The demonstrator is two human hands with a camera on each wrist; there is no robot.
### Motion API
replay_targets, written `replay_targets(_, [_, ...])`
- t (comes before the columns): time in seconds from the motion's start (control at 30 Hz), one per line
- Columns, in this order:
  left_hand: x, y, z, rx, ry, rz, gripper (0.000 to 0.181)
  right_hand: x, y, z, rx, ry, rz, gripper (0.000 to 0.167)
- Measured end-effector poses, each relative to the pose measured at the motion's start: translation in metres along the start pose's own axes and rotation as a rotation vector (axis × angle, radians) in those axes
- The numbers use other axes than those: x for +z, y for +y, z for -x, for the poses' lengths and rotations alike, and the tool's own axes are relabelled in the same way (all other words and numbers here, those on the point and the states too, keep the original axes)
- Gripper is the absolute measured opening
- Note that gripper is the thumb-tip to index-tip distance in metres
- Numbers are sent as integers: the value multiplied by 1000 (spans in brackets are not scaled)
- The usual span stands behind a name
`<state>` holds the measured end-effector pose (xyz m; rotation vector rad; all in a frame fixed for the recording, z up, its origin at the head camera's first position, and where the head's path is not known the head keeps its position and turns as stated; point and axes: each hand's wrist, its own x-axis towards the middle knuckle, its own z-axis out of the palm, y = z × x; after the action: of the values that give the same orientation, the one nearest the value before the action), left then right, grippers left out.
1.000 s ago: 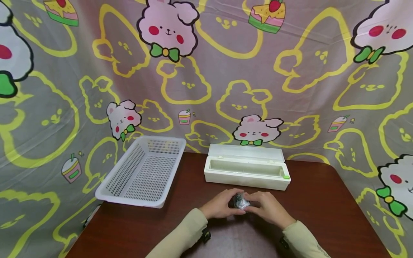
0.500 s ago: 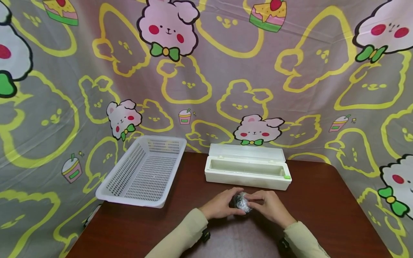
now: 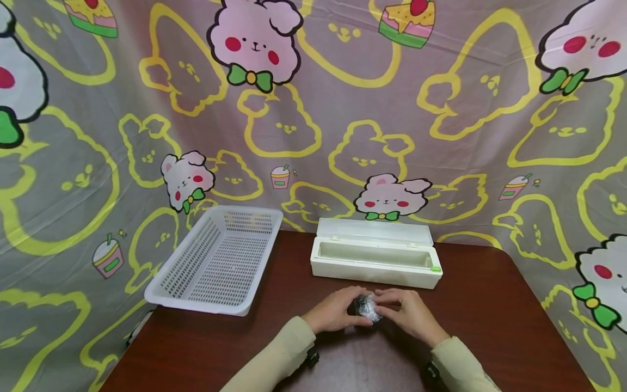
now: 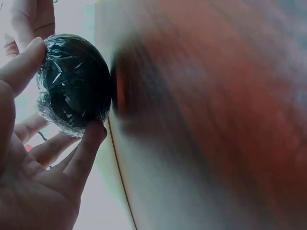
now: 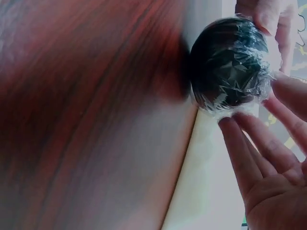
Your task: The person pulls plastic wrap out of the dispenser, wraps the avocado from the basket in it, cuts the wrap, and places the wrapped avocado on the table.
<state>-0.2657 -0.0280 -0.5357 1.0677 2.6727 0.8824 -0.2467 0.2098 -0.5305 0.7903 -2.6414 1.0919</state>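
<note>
A dark, round object (image 3: 368, 309) wrapped in crinkled clear cling film sits on the table, centred between both hands. My left hand (image 3: 335, 311) holds its left side, with thumb and fingers curved round it. In the left wrist view the dark wrapped ball (image 4: 76, 81) shows a smooth surface towards the tabletop and bunched film on its upper part. My right hand (image 3: 410, 317) holds it from the right, fingertips and thumb on the gathered film. The right wrist view shows the same wrapped ball (image 5: 228, 64) with its underside at the table.
Behind the hands stands a long white cling film box (image 3: 374, 271), its lid (image 3: 374, 231) raised and a green tab (image 3: 435, 268) at its right end. A white perforated basket (image 3: 254, 280) is at the left. A patterned cloth (image 3: 313, 103) hangs behind the brown table (image 3: 490, 305).
The right hand's fingers and thumb have shifted slightly up and right over the film, so more of the wrapped ball shows. The left hand stays nearly in place.
</note>
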Motion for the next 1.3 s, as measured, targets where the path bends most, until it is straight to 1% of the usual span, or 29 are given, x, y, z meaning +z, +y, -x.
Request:
replay_targets(0.1, [0,0,0,11,6,-5,67,0,0,-1,48,-47,-23,20])
replay_targets(0.13, [0,-1,0,13,8,-3,66,0,0,-1,64,-62,-33,23])
replay_targets(0.27, [1,-2,0,14,13,1,63,-1,-2,-1,82,-112,-31,33])
replay_targets(0.33, [1,-3,1,15,15,0,63,-1,-3,-1,81,-131,-3,38])
replay_targets(0.4, [1,-3,0,19,18,-1,62,-1,-3,-1,78,-142,16,39])
replay_targets(0.7, [1,-2,1,25,25,7,62,-1,-3,-1,74,-141,17,37])
replay_targets(0.8, [1,-1,2,8,15,16,67,-1,-2,0,77,-140,9,37])
replay_targets(0.9, [-1,-2,3,-25,0,24,73,0,-1,1,80,-142,-13,37])
replay_targets(0.97, [-3,-3,4,-38,4,19,74,0,0,2,82,-147,-28,38])
replay_targets(1.0, [-6,-3,4,-35,15,7,73,1,0,2,86,-147,-30,38])
replay_targets(1.07, [-13,-4,3,-16,66,-29,69,1,1,2,89,-146,-30,38])
replay_targets(1.13, [-22,-6,0,8,143,-74,63,1,0,3,90,-142,-30,38])
replay_targets(1.2, [-31,-10,-4,26,236,-122,60,1,0,3,87,-138,-28,37])
replay_targets(1.27, [-41,-15,-9,21,318,-171,59,1,0,3,85,-134,-33,37])
replay_targets(1.3, [-45,-19,-12,9,352,-195,60,0,0,3,82,-134,-35,37])
